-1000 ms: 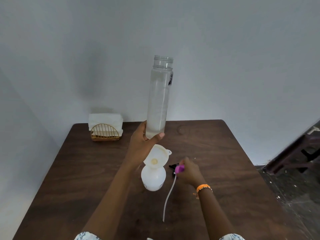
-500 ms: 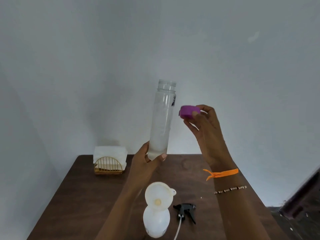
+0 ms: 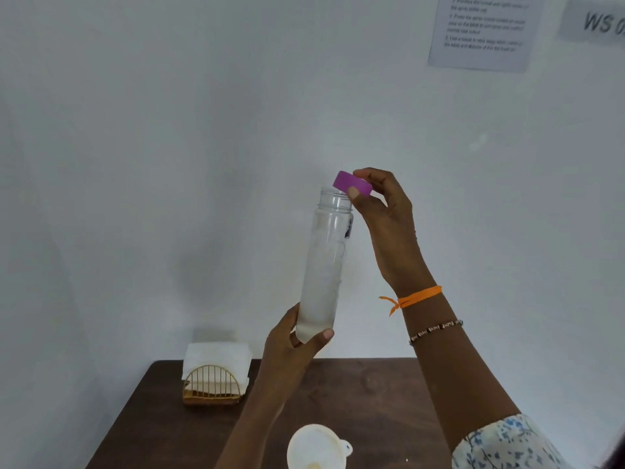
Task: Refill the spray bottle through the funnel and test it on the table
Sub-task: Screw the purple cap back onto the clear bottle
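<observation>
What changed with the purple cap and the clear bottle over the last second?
The right hand picked the purple cap up from the table and brought it to the clear bottle mouth, tilted, not seated. The left hand still grips the bottle's base; funnel unmoved.

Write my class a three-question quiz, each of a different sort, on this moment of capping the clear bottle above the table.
1. True or false: the purple cap is fully screwed on.
2. Which hand grips the clear bottle at its base? A) left hand B) right hand
3. Fill in: the white funnel is at the picture's ____ edge.

Key: 1 false, it sits tilted at the open mouth; 2 A; 3 bottom.
</observation>
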The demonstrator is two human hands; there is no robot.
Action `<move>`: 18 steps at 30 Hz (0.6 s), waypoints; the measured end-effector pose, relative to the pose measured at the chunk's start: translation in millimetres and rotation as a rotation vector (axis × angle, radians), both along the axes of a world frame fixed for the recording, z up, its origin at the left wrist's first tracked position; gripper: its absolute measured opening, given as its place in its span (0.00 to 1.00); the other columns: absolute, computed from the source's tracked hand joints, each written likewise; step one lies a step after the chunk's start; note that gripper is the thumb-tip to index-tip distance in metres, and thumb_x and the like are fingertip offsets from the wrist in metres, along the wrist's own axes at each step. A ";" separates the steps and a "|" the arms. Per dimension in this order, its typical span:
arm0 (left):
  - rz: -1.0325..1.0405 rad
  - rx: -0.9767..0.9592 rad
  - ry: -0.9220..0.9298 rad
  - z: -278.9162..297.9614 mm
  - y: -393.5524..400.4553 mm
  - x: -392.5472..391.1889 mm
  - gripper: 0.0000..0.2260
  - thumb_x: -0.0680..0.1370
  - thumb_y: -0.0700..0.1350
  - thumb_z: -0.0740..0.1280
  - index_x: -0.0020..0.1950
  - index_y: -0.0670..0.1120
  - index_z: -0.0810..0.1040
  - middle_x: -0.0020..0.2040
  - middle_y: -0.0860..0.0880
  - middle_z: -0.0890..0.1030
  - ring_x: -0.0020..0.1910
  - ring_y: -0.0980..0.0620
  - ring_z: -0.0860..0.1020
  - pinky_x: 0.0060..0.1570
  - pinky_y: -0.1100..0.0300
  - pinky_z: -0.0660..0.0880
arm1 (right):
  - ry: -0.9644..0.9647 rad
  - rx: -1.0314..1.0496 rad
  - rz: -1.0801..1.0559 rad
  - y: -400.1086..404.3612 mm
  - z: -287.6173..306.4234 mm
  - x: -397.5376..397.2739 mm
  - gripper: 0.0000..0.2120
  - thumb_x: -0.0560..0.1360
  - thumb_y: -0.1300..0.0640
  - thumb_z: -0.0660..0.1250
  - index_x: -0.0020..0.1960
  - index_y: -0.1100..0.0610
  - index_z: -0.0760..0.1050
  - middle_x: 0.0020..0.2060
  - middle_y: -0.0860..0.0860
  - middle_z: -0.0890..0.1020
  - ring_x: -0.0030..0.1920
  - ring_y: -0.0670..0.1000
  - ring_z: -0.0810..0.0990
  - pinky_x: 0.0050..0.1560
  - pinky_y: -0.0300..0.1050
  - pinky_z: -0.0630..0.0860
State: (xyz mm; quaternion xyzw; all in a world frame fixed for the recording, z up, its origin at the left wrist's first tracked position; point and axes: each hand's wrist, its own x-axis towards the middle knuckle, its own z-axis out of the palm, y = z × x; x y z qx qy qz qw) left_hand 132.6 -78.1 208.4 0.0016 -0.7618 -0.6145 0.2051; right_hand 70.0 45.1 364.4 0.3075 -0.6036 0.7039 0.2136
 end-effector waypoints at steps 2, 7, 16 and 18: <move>-0.013 0.015 0.010 1.0 0.2 -0.5 0.19 0.71 0.51 0.71 0.59 0.58 0.69 0.56 0.56 0.77 0.53 0.55 0.77 0.49 0.69 0.75 | 0.005 0.050 0.020 0.8 5.4 -6.4 0.10 0.74 0.64 0.65 0.56 0.60 0.74 0.51 0.51 0.78 0.44 0.35 0.78 0.48 0.32 0.74; -0.051 0.067 0.026 3.6 1.1 -0.1 0.16 0.72 0.47 0.70 0.56 0.60 0.70 0.53 0.61 0.77 0.50 0.60 0.78 0.39 0.75 0.73 | 0.002 0.088 0.180 6.7 11.3 -16.9 0.12 0.71 0.60 0.67 0.54 0.55 0.76 0.51 0.53 0.80 0.52 0.49 0.79 0.58 0.45 0.74; -0.139 0.107 0.043 7.6 -3.1 4.0 0.22 0.74 0.49 0.68 0.66 0.56 0.68 0.58 0.59 0.78 0.53 0.64 0.77 0.45 0.73 0.74 | 0.037 0.236 0.238 9.4 17.5 -13.8 0.12 0.72 0.59 0.65 0.55 0.54 0.77 0.52 0.52 0.80 0.54 0.51 0.78 0.59 0.49 0.74; -0.148 0.105 0.050 7.5 -5.9 3.1 0.25 0.72 0.54 0.68 0.68 0.55 0.67 0.60 0.56 0.77 0.57 0.59 0.77 0.51 0.69 0.76 | 0.042 0.216 0.247 10.4 17.1 -14.7 0.11 0.73 0.59 0.64 0.55 0.53 0.77 0.52 0.52 0.80 0.54 0.51 0.78 0.61 0.51 0.73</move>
